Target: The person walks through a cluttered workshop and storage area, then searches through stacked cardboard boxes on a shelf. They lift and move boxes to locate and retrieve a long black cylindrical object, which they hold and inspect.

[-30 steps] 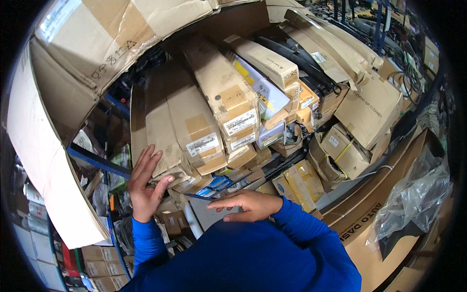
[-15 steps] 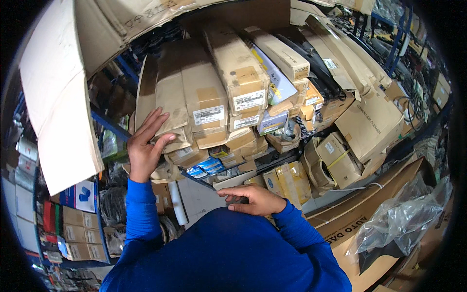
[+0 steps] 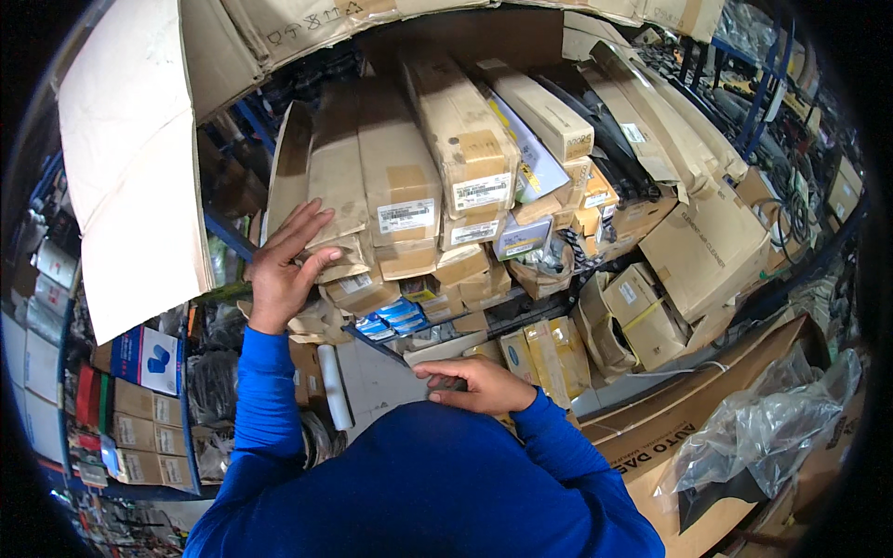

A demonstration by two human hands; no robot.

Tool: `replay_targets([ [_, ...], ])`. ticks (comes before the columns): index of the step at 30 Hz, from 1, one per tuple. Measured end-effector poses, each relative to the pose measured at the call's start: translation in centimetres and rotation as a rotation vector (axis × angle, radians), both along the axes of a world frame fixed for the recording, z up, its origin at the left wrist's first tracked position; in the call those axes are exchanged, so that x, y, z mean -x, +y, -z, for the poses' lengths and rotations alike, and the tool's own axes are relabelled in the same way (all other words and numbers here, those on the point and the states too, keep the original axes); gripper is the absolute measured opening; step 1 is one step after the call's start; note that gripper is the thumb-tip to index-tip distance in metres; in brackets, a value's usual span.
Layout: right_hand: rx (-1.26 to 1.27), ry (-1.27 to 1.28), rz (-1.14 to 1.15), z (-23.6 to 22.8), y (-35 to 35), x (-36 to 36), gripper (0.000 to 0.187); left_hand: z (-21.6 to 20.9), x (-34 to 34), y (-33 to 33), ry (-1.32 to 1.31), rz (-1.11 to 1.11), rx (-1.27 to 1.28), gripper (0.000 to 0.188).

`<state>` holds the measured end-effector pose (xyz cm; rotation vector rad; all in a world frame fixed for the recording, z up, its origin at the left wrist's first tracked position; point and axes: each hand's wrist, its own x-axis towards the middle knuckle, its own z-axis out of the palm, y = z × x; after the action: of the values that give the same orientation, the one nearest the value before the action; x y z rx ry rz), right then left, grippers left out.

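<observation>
My left hand (image 3: 286,265) lies with fingers stretched and thumb apart against the front of a worn long cardboard box (image 3: 337,181) at the left of the shelf. Beside that box is another long carton (image 3: 400,177) with a white label, then a taller taped carton (image 3: 465,139). My right hand (image 3: 479,383) hovers in front of my body, away from the boxes. Its index finger and thumb stretch leftward with a gap between them. A dark patch shows in that gap, and I cannot make out what it is.
Small blue-and-white packs (image 3: 391,319) sit below the long cartons. A large open carton (image 3: 707,246) leans at right, above a long box (image 3: 688,418) with clear plastic (image 3: 763,418). A big cardboard flap (image 3: 135,177) hangs at upper left. A white roll (image 3: 336,386) stands below.
The view has shifted slightly, so the shelf and the hanging flap appear a little further right and lower. My left hand stays on the box, and the right hand keeps its pose.
</observation>
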<state>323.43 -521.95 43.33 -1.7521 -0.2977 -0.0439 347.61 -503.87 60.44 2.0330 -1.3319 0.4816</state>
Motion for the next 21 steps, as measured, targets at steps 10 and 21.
replay_targets([
  [10,-0.007,-0.007,0.026,1.5,-0.2,0.0,0.049,0.0,0.0,0.0,0.007,-0.006,-0.001,0.049],
  [21,-0.047,-0.008,0.093,3.3,-0.5,0.2,0.044,-0.2,0.2,-0.3,-0.001,-0.018,-0.018,0.046],
])
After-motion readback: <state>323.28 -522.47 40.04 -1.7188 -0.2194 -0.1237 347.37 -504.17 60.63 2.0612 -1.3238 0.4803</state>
